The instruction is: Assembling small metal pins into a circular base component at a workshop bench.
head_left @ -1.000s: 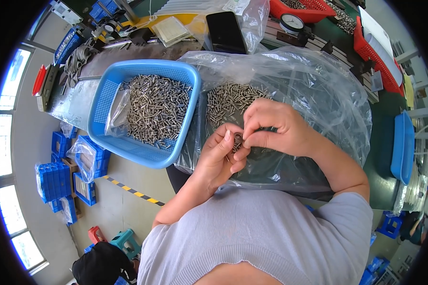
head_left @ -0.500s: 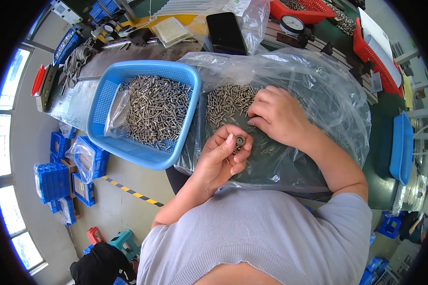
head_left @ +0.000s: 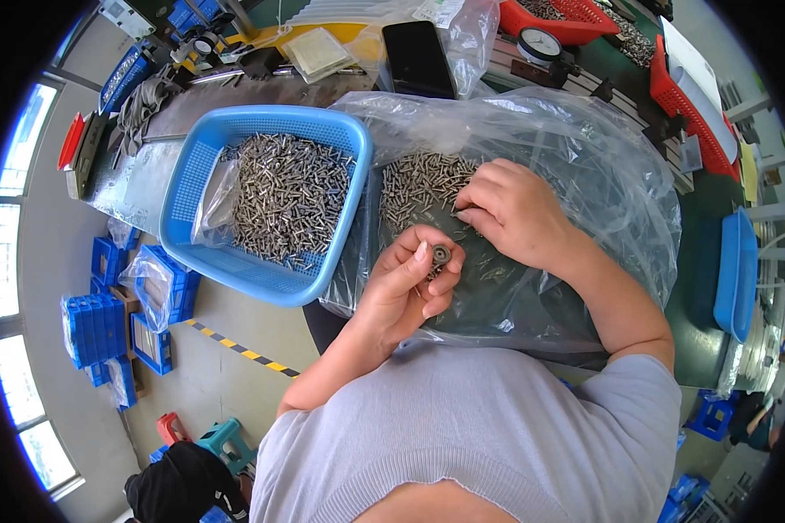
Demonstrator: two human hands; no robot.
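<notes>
My left hand (head_left: 391, 292) is closed round a small round metal part with a hole in its middle (head_left: 441, 254). Small metal pins show below that part, among the curled fingers. Thumb and fingers of my right hand (head_left: 516, 213) pinch together at the near right edge of a loose pile of small metal pins (head_left: 414, 187). A pin's end seems to show at those fingertips. The pile lies on a clear plastic sheet (head_left: 584, 166) spread over the green table. Left of the pile, a blue plastic basket (head_left: 355, 205) holds many more such pins (head_left: 292, 196).
Behind the sheet are a black phone (head_left: 417, 59), a dial gauge (head_left: 539, 45) and a red basket (head_left: 576, 26). Another red basket (head_left: 685, 105) and a blue tray (head_left: 735, 275) stand at the right. Blue crates (head_left: 96, 327) are on the floor; a person in black (head_left: 187, 484) is at lower left.
My right hand has shifted very slightly, its fingertips a touch nearer the pile. My left hand holds the round metal part in nearly the same place.
</notes>
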